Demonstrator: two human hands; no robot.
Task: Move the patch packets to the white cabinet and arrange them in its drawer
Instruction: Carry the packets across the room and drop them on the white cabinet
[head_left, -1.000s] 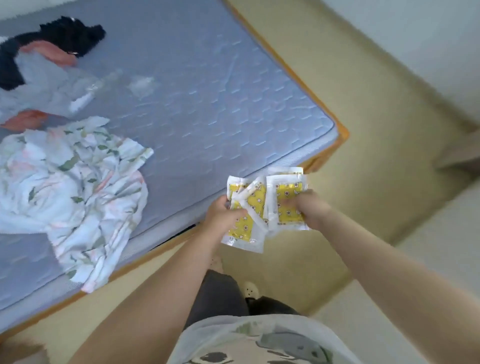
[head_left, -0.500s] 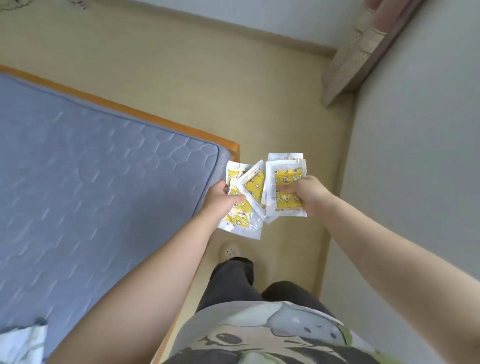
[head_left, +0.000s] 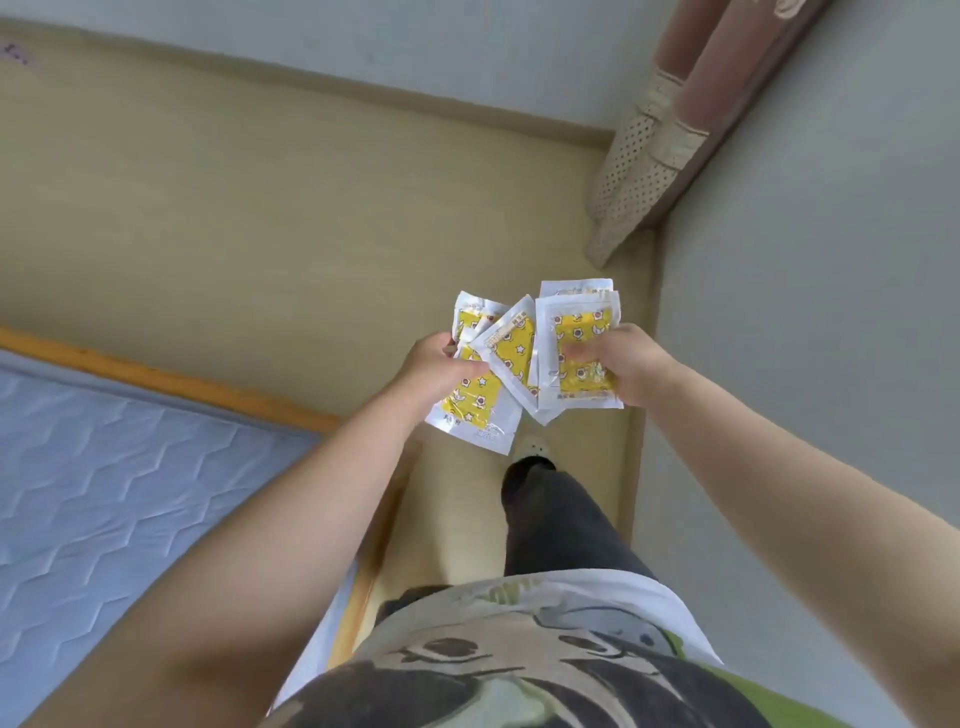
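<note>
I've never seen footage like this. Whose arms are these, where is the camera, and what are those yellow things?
There is no machine here. A person wears a camera on the head, looking forward and down, so their own arms reach into the picture. The left hand and right hand each grip part of a fan of patch packets, white sachets with yellow printed panels. Below is a beige floor. At the left is the corner of a blue-grey mattress in a wooden frame. A curtain hangs at the upper right. No white cabinet is in view.
</note>
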